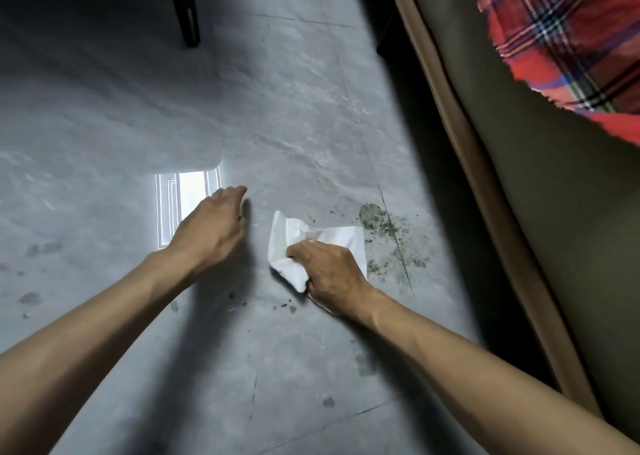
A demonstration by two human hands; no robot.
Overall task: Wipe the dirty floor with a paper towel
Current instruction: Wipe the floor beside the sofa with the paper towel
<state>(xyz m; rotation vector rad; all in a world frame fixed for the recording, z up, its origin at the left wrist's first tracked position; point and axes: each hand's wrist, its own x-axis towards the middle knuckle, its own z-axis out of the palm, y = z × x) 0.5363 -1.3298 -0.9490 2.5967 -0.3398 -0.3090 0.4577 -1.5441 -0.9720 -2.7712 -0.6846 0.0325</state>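
Where the frame is not taken up by furniture or arms, it shows a grey, glossy, stone-patterned tiled floor (277, 108), dark with shadow toward the upper left. Down the right side runs a large olive-brown upholstered piece of furniture with a tan edge (536, 212), cut off by the right and lower borders, so what it is cannot be told. A red, blue and white plaid cloth with a frayed hem (561, 39) lies on it in the upper right corner, also cut off. Two bare forearms reach in from the bottom corners. The left hand (211, 229), left of centre, is empty, its fingers loosely extended and pointing toward the upper right; whether the fingertips touch the floor is hard to make out. The right hand (329, 274), just right of centre, grips a crumpled white paper towel (287, 240) with curled fingers and presses it onto the floor; the fingertips are hidden under the knuckles, and part of the towel is covered by the hand. Just right of the towel, along a tile joint, lies a greenish-grey patch of dirt and crumbs (384, 226), with smaller specks below the hands. A bright window reflection (183, 195) is partly covered by the left hand. At the top left a black angled leg (188, 21) stands on the floor, its upper part out of frame
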